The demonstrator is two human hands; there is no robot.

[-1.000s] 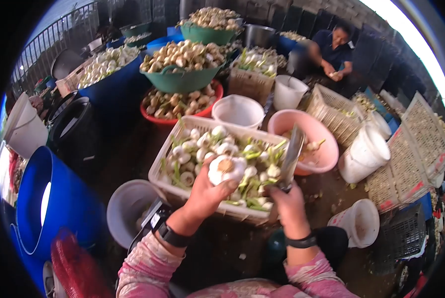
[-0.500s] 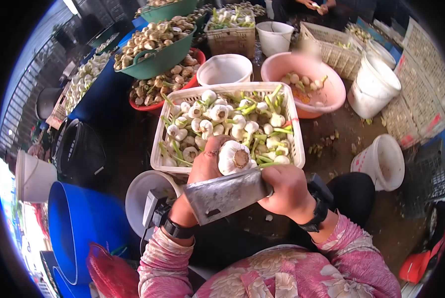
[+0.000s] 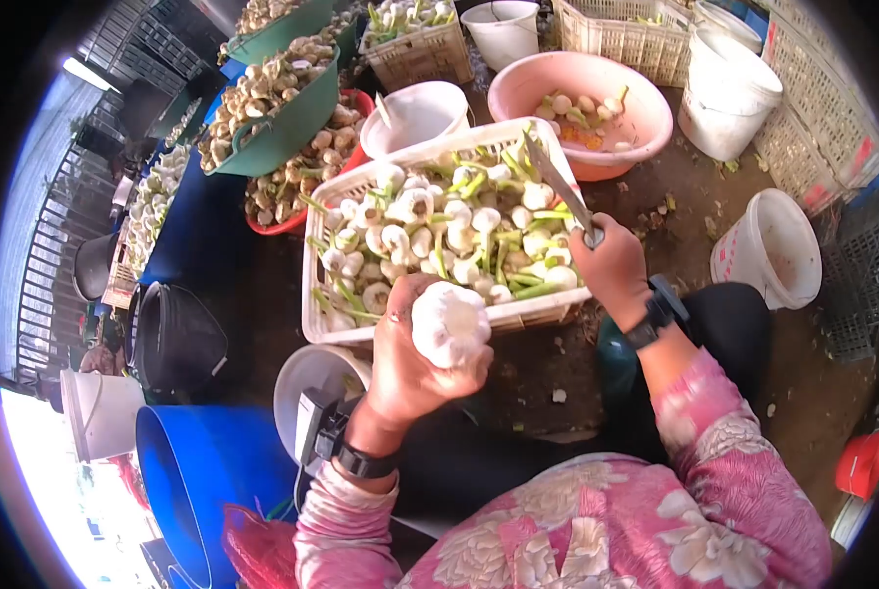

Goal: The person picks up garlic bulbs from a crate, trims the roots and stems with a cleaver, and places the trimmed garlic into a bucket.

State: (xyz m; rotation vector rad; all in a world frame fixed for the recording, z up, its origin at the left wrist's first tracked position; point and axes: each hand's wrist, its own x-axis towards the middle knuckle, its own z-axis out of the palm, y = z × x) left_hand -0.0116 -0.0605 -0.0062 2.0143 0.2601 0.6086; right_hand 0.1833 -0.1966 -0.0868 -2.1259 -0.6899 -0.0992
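My left hand is closed around a large white garlic bulb, held up just in front of the near side of the crate. In my right hand is the handle of a cleaver; its blade tilts up and away, over the right side of the crate. The white plastic crate is full of garlic bulbs, many with green stem pieces among them. The bulb and the cleaver are apart.
Beyond the crate stand a pink basin with a few bulbs and a white bucket. Green tubs heaped with garlic are at back left. A blue barrel is left of me. Another white bucket stands right.
The cleaver has swung away from the bulb to the upper right with my right hand. My left hand has turned the bulb, so its cut brown end no longer faces me.
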